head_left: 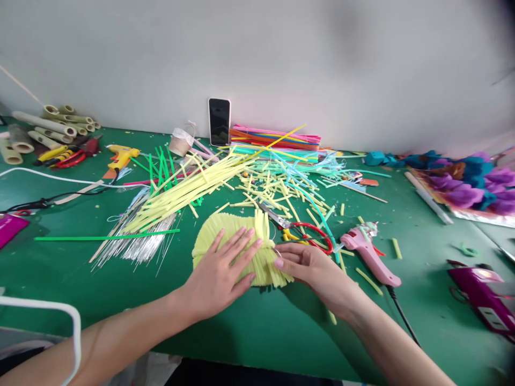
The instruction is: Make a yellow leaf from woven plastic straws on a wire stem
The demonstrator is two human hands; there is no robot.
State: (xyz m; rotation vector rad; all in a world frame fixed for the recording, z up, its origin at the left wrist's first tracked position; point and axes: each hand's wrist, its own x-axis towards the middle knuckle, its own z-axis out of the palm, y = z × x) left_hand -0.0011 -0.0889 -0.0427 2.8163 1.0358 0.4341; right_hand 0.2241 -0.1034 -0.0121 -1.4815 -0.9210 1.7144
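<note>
A pale yellow leaf-shaped piece (213, 228), made of pipe cleaner strips side by side, lies on the green table. My left hand (225, 268) rests flat on it with the fingers stretched out. At the piece's right end, my right hand (306, 262) pinches a thin wire (277, 252) between thumb and forefinger. Several upright strips (261, 225) stand out at the piece's upper right. Just beyond my right hand lie red-handled scissors (317, 236), with something yellow-handled under them. A pink glue gun (372, 254) is to the right of that hand.
Yellow pipe cleaners (193, 187) lie in a heap over a bundle of bare wires (140, 236). Short yellow offcuts (277, 193) are scattered behind the piece. A phone (219, 122) leans on the wall. A yellow glue gun (122, 156) and bamboo tubes (52, 131) are at left, purple flowers (462, 190) at right.
</note>
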